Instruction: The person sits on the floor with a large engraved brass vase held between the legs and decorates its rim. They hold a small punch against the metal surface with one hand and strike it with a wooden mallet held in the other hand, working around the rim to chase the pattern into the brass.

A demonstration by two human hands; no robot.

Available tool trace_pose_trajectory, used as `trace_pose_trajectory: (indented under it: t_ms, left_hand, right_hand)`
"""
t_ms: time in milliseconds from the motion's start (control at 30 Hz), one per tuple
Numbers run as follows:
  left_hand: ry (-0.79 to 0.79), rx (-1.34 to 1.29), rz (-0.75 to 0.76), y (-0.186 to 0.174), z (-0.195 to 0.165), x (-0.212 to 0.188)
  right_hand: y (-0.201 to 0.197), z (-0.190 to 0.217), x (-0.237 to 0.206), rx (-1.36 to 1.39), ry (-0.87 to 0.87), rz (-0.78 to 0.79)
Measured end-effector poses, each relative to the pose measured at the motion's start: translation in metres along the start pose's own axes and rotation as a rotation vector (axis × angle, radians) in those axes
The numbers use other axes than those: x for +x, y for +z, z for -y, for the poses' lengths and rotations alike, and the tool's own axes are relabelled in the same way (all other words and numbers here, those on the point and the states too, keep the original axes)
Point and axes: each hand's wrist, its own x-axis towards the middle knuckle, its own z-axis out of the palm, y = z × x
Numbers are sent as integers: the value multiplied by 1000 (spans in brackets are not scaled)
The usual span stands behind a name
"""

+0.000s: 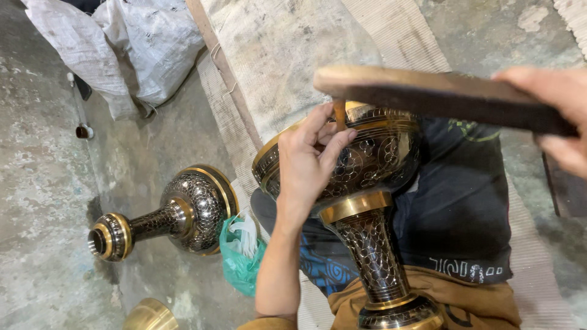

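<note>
Head view: engraved brass vase point(367, 201) lay across lap on dark cloth point(465, 208), long axis running from neck near body up to wide bowl pointing away. Left hand point(306, 162) rested on bowl, fingers pinching small chisel point(339, 113). Right hand point(559, 116) gripped wooden bat point(428, 95), lying roughly level above bowl. Second vase point(177, 214) lay on concrete floor point(43, 183), neck pointing left.
</note>
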Motion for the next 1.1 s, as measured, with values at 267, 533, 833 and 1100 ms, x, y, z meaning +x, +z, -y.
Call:
trace_pose_trajectory:
  t_ms: [267, 533, 833, 1100]
  left_hand:
    - [-49, -141, -184, 8, -9, -18]
    - [-48, -128, -262, 14, -8, -24]
    - [11, -179, -191, 11, -6, -20]
    - [92, -114, 137, -8, -7, 7]
  right_hand:
    - [-34, 57, 31, -97, -207, -94]
    - [-49, 97, 41, -281, -102, -45]
    - [-37, 81, 25, 8, -57, -77]
    - [-11, 57, 7, 1, 301, 35]
